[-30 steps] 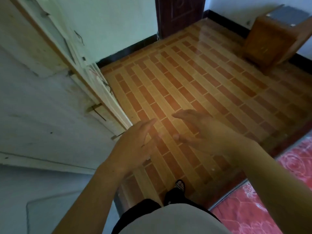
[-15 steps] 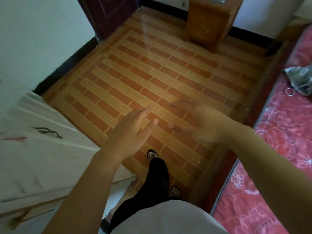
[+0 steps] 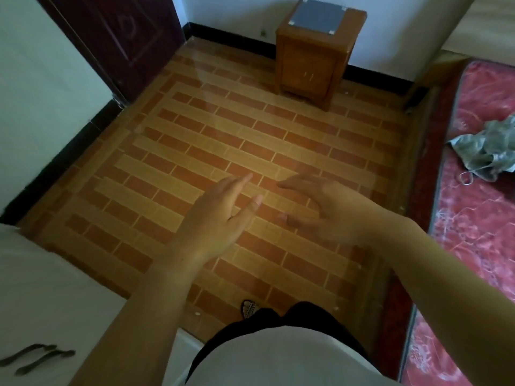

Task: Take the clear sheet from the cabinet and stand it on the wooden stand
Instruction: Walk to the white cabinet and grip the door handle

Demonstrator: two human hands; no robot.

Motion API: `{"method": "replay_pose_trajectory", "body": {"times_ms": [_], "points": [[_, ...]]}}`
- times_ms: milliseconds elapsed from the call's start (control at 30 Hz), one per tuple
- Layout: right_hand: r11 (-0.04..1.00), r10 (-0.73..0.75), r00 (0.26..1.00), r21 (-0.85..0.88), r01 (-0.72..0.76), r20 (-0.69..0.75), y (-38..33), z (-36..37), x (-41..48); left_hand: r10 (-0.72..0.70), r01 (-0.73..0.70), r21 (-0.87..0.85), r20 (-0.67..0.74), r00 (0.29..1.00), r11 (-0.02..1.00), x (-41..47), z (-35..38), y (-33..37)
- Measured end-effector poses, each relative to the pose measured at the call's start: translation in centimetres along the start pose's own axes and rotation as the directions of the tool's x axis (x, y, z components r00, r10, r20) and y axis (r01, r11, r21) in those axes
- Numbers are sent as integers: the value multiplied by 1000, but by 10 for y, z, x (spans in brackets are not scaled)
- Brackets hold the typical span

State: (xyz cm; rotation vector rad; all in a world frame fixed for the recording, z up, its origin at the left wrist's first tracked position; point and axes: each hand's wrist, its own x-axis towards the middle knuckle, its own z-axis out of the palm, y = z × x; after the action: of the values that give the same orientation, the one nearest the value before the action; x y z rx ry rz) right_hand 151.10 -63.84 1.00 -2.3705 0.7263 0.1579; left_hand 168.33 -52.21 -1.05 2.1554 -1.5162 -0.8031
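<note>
The clear sheet [image 3: 269, 197] is almost invisible. It shows only as faint glare over the floor and as haze over my right hand [image 3: 320, 210], which lies behind it. My left hand [image 3: 220, 215] rests on its near face, fingers stretched out, so the sheet is held between my two palms at chest height. The wooden stand [image 3: 312, 62], a small brown bedside unit with a grey panel on top, is against the far wall, well beyond my hands. The white cabinet [image 3: 41, 296] with dark handles is at the lower left.
A dark wooden door [image 3: 119, 43] is at the far left. A bed with a red patterned cover [image 3: 473, 218] runs along the right side, with a crumpled grey bag [image 3: 485, 146] on it. Brick-patterned tile floor [image 3: 223, 129] lies between me and the stand.
The view has swung right, away from the cabinet and onto the open floor. The wooden stand has come to the middle top. My hands keep the same hold in front of me.
</note>
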Motion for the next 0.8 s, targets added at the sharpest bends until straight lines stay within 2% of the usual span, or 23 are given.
{"method": "replay_pose_trajectory", "body": {"times_ms": [200,333,467,600,800], "points": [[995,-74,996,-69,77,52,-1,-34,85,-38,40,49,-43,998,998,66,-33,-27],[978,-180,976,-87,192,125,0,-68,172,-144,156,72,-149,978,985,115,-70,-56],[929,-306,932,-151,337,196,-11,-86,251,-266,271,-9,-223,938,963,144,-103,-84],[866,-439,859,-129,482,264,-35,-92,320,-365,378,-27,-333,869,925,161,-134,-107],[794,-535,758,-87,602,373,-97,-83,407,-448,433,-147,-467,762,889,155,-183,-165]]}}
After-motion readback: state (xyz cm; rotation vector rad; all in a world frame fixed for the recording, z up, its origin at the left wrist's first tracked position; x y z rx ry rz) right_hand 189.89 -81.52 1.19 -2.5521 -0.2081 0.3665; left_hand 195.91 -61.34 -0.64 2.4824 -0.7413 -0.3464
